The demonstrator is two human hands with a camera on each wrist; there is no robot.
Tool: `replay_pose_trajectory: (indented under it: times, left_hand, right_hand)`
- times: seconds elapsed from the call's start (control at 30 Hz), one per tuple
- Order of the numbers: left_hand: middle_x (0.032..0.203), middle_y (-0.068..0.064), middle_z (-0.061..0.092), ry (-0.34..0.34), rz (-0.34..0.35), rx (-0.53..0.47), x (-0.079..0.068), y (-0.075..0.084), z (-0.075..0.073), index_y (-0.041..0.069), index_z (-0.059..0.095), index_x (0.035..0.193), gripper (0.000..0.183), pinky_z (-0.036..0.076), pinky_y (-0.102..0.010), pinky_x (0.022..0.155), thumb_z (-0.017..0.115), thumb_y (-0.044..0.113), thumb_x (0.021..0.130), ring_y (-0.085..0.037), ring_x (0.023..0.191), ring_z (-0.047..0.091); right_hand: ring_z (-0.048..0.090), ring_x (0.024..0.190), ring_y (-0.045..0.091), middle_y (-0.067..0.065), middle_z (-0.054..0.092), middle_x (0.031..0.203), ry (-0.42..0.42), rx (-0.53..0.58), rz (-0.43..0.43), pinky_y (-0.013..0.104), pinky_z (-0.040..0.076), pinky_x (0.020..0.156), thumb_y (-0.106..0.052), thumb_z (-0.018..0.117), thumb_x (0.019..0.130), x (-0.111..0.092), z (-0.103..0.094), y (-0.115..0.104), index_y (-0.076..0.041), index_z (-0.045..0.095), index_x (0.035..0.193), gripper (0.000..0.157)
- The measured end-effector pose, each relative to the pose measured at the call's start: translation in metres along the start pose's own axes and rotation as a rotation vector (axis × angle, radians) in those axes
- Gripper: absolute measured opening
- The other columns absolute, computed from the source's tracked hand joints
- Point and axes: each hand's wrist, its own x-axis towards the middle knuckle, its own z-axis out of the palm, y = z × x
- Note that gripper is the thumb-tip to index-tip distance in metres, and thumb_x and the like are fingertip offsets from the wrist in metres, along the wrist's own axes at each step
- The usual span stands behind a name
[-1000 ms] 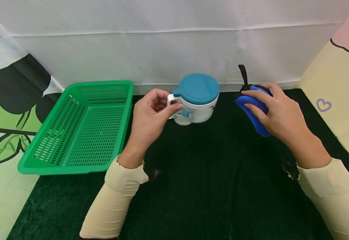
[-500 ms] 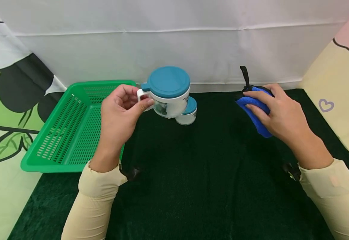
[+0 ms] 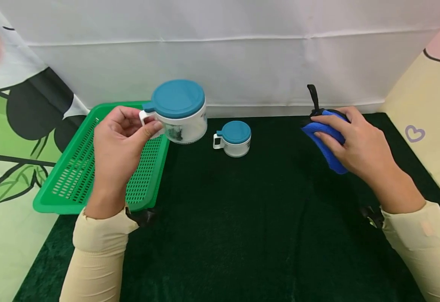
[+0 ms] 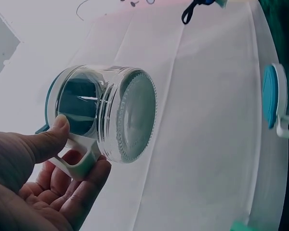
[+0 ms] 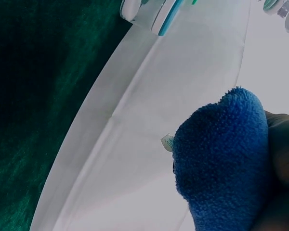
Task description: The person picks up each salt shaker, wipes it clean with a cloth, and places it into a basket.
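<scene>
My left hand [image 3: 119, 142] pinches the white handle of a clear glass jar [image 3: 184, 126] with a blue lid, holding it raised beside the green basket. The left wrist view shows the ribbed glass bottom of the jar [image 4: 137, 118], with the thumb on top of the handle and fingers beneath. A smaller jar [image 3: 236, 140] of the same look stands upright on the dark green cloth, its handle to the left. My right hand [image 3: 360, 142] grips a blue fuzzy cloth [image 3: 329, 147] with a black loop [image 3: 312, 95] sticking up; the right wrist view shows its fluffy surface [image 5: 221, 154].
A green perforated basket [image 3: 65, 184] sits at the left, partly behind my left arm. White fabric [image 3: 257, 63] hangs along the back of the table. Printed cartoon sheets [image 3: 424, 138] flank both sides. Dark green cloth [image 3: 242, 218] covers the table.
My left hand has lifted the larger jar and carried it left towards the basket, uncovering the smaller jar behind it. The right hand keeps its grip on the blue cloth, nearly still.
</scene>
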Motion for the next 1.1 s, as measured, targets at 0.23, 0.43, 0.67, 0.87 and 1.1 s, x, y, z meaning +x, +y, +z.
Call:
replay_pose_trajectory:
  times: [0.23,0.43,0.67,0.87,1.1]
  left_hand:
    - [0.098,-0.007,0.074,0.051,-0.031,0.040,0.012,-0.006,-0.020,0.004,0.070,0.104,0.024,0.057,-0.019,0.081,0.085,0.012,0.087,-0.020,0.091,0.069]
    - [0.094,-0.006,0.073,0.082,-0.073,0.006,0.025,-0.014,-0.036,0.003,0.069,0.102,0.027,0.057,-0.018,0.079,0.086,0.014,0.085,-0.018,0.089,0.068]
    - [0.092,-0.004,0.071,0.107,-0.117,0.001,0.036,-0.026,-0.050,0.004,0.067,0.100,0.028,0.056,-0.016,0.078,0.087,0.015,0.084,-0.014,0.088,0.069]
    - [0.091,-0.002,0.069,0.122,-0.168,0.022,0.043,-0.037,-0.059,0.005,0.066,0.101,0.030,0.057,-0.017,0.075,0.087,0.017,0.084,-0.011,0.086,0.069]
    - [0.091,0.000,0.067,0.124,-0.237,0.053,0.052,-0.052,-0.069,0.007,0.064,0.102,0.032,0.057,-0.016,0.072,0.087,0.021,0.084,-0.009,0.084,0.068]
  right_hand:
    - [0.056,0.109,0.056,0.029,0.041,0.146,-0.023,0.001,0.005,0.076,0.050,0.081,-0.038,0.060,0.105,-0.002,0.000,0.003,-0.031,0.053,0.150,0.045]
    - [0.057,0.107,0.055,0.028,0.042,0.145,-0.012,0.001,-0.001,0.075,0.051,0.079,-0.038,0.059,0.106,-0.004,0.000,0.006,-0.031,0.053,0.150,0.045]
    - [0.055,0.107,0.055,0.029,0.042,0.144,-0.013,0.005,0.022,0.075,0.050,0.080,-0.039,0.059,0.106,-0.006,-0.001,0.008,-0.030,0.054,0.149,0.044]
    - [0.055,0.105,0.053,0.028,0.044,0.141,0.006,0.012,0.014,0.075,0.051,0.078,-0.037,0.060,0.105,-0.008,0.000,0.011,-0.029,0.055,0.148,0.044]
    - [0.055,0.105,0.054,0.028,0.042,0.142,-0.011,0.011,0.030,0.074,0.051,0.077,-0.038,0.058,0.106,-0.011,0.001,0.014,-0.030,0.054,0.149,0.044]
